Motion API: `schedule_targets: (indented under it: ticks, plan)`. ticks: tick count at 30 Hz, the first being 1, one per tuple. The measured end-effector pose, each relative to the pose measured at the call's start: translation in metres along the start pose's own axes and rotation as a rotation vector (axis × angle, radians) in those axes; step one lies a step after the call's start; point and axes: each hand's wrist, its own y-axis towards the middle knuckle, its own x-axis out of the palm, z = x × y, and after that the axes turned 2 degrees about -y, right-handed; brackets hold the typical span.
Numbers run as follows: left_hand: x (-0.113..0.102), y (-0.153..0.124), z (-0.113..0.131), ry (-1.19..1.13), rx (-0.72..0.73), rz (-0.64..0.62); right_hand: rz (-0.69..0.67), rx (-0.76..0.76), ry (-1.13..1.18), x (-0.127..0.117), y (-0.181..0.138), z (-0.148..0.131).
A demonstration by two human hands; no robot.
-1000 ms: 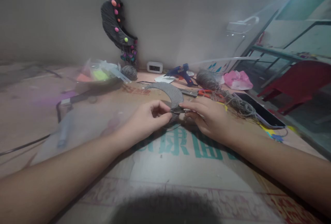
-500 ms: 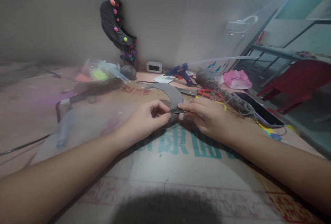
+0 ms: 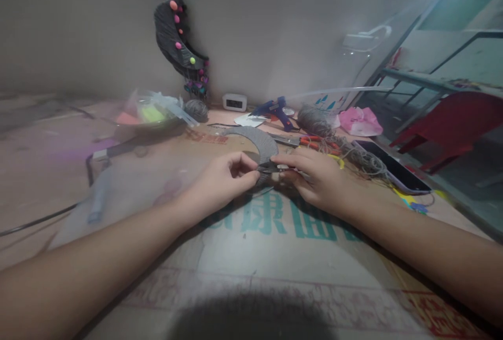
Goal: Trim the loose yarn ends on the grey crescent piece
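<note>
A crescent wound in grey yarn (image 3: 264, 142) lies on the cardboard in front of me, its lower end between my two hands. Thumb and forefinger of my left hand (image 3: 231, 175) pinch that end from the left. From the right, my right hand (image 3: 310, 175) closes its fingertips on the same end. A dark, narrow piece (image 3: 268, 167) spans the gap between my fingers; whether it is the crescent's bare tip or a separate strip I cannot tell. Loose grey yarn (image 3: 363, 157) lies tangled beyond my right hand.
Red-handled pliers or scissors (image 3: 310, 142), a blue glue gun (image 3: 277, 112) and a white clock (image 3: 234, 102) stand behind. A phone (image 3: 393, 167) lies right; a bowl of bagged items (image 3: 151, 114) sits left. A decorated dark crescent (image 3: 173, 36) hangs on the wall.
The dark piece between my fingers has tilted and shows broader. My hands have barely moved, and the crescent keeps its place.
</note>
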Motion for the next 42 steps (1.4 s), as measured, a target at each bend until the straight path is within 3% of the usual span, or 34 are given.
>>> schedule_targets:
  ticks: [18,24,28,42]
  plan:
    - [-0.0002,-0.0017,-0.0024,0.05,0.036,0.006,0.002,0.011,0.021,0.0004,0.0014,-0.0014]
    - [0.0001,0.0006,-0.0039,0.016,0.048,-0.01,0.131,0.102,0.095,0.0005,-0.0002,0.0003]
    - [0.0004,0.0011,-0.0046,-0.01,0.041,-0.016,0.075,-0.003,-0.02,-0.0011,-0.0005,0.0028]
    - [-0.0013,0.0012,-0.0065,0.0,0.093,-0.021,0.05,0.043,0.076,0.0019,-0.001,0.0076]
